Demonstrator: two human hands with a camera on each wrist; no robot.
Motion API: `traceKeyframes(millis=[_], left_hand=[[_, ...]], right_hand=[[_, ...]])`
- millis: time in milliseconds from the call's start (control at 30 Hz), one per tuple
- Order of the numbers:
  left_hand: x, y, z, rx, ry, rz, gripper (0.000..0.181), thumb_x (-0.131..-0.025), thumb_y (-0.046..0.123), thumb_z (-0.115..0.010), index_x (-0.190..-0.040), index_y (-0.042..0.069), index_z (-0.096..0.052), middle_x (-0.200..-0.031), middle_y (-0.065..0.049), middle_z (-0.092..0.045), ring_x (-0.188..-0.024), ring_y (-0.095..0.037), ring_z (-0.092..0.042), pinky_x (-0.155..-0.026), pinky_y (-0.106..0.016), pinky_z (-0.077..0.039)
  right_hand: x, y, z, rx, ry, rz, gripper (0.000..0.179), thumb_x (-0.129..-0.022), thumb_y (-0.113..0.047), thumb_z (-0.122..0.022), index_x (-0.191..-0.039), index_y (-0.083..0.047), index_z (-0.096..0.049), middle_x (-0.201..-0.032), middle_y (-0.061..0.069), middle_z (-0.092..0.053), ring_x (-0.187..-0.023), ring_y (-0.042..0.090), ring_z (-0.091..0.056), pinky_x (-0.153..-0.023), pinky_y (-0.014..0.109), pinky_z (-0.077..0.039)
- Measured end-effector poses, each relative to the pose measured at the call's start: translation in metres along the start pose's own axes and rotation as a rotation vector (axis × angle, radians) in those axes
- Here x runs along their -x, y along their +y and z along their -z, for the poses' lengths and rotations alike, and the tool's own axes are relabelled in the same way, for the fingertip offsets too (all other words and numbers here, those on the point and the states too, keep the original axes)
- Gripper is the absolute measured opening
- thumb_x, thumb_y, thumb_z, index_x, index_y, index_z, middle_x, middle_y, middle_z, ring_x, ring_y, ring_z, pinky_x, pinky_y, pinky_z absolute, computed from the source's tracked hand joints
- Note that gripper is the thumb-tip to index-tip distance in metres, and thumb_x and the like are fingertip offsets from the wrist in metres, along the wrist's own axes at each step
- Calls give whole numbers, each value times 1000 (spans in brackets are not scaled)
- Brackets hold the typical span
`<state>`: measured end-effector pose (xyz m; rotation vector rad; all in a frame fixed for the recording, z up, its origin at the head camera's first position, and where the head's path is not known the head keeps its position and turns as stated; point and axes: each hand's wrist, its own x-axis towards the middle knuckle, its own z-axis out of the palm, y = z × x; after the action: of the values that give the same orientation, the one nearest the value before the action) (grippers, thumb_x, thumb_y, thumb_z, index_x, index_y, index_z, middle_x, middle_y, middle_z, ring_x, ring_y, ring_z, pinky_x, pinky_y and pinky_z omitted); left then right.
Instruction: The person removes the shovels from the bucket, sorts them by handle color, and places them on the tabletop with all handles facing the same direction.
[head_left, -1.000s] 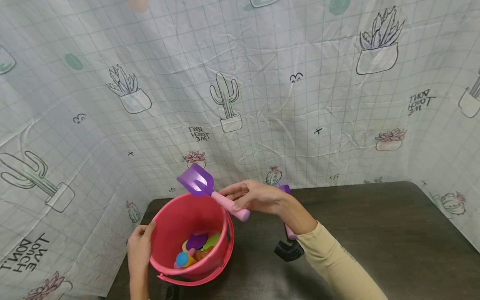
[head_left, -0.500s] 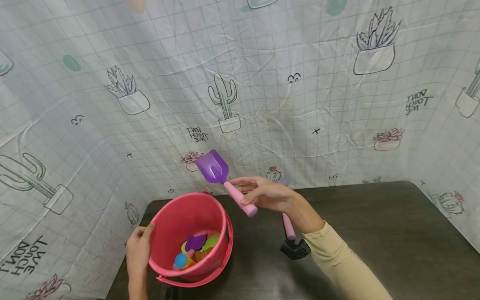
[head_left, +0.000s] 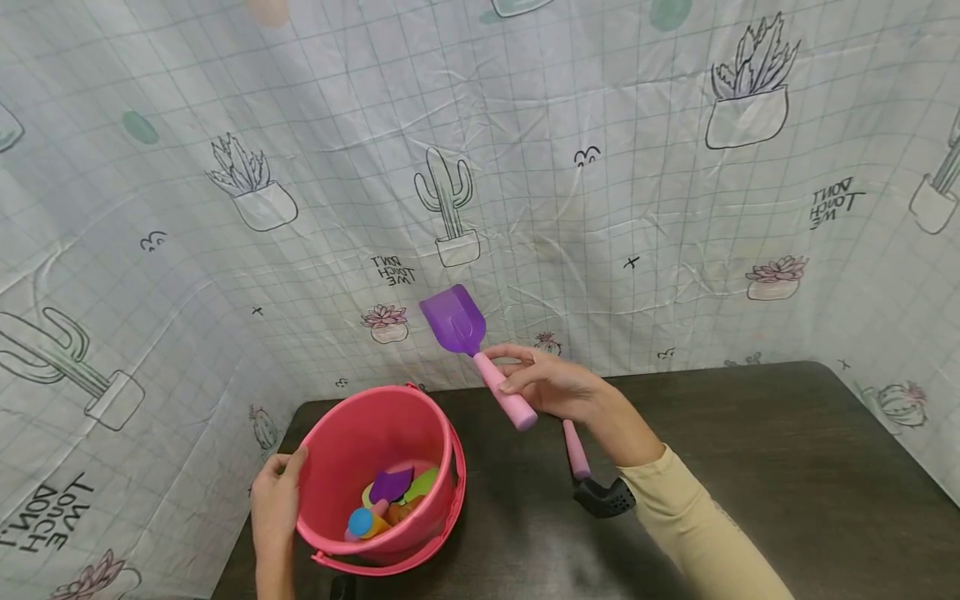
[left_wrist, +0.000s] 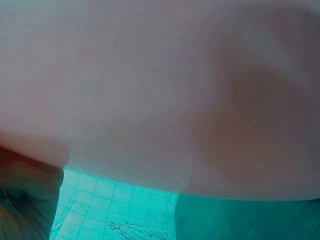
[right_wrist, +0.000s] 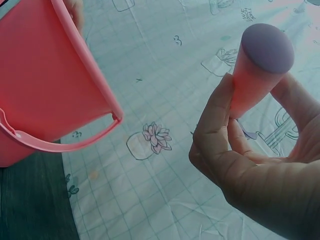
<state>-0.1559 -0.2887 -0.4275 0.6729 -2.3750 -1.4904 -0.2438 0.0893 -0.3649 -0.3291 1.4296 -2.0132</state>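
Observation:
In the head view my right hand (head_left: 558, 383) pinches the pink handle of a toy shovel (head_left: 453, 321), its purple blade pointing up. The shovel is held above the table, to the right of a red bucket (head_left: 375, 417). In the right wrist view, the butt of the shovel handle (right_wrist: 260, 60) sits between thumb and fingers. My left hand (head_left: 275, 500) grips the bucket's left rim, thumb over the edge. The bucket leans with its mouth towards me. A blurred pinkish surface fills most of the left wrist view, with part of the left hand (left_wrist: 27, 195) at lower left.
Inside the bucket lie a purple piece (head_left: 392, 485), a green piece (head_left: 422, 483) and a blue-ended yellow toy (head_left: 363, 522). Another pink handle (head_left: 576, 450) lies on the dark table (head_left: 750, 467), partly behind my right hand. A printed curtain (head_left: 525, 208) hangs behind.
My right hand has lifted the toy shovel from over the bucket's rim, moving right and slightly up. The blade now points more upright. My left hand and the bucket have stayed nearly still.

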Motion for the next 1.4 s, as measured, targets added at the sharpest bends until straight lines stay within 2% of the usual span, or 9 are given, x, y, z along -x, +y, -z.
traceKeyframes(millis=[333, 800, 1100, 1400], left_hand=[[0, 1, 0, 2, -5, 14, 43, -106, 38, -53, -105, -5, -60, -75, -2, -62, -65, -14, -60, -55, -27, -50], [1, 1, 1, -9, -13, 3, 45, -106, 41, -55, -103, -4, -59, -73, -2, -60, -64, -16, -59, -55, -29, -49], [1, 0, 0, -2, -16, -5, 46, -106, 42, -54, -102, -4, -59, -71, -2, -60, -61, -16, -59, -54, -29, -49], [1, 0, 1, 6, -16, 4, 45, -106, 41, -55, -101, -3, -59, -70, -2, -59, -61, -16, -59, -54, -29, -49]], right_hand=[[6, -1, 8, -18, 29, 6, 75, -90, 6, -54, -160, 2, -27, -134, 14, -49, -109, 23, -51, -85, 28, -48], [22, -2, 29, 13, 80, 28, 77, -92, 6, -54, -161, 3, -21, -144, 19, -41, -113, 23, -52, -89, 31, -48], [32, -1, 46, 57, 102, 40, 77, -93, 4, -56, -161, 7, -20, -132, 12, -50, -108, 21, -53, -89, 34, -52], [45, 7, 66, 76, 117, 38, 76, -94, 4, -56, -159, 12, -17, -129, 11, -57, -105, 21, -62, -91, 35, -54]])
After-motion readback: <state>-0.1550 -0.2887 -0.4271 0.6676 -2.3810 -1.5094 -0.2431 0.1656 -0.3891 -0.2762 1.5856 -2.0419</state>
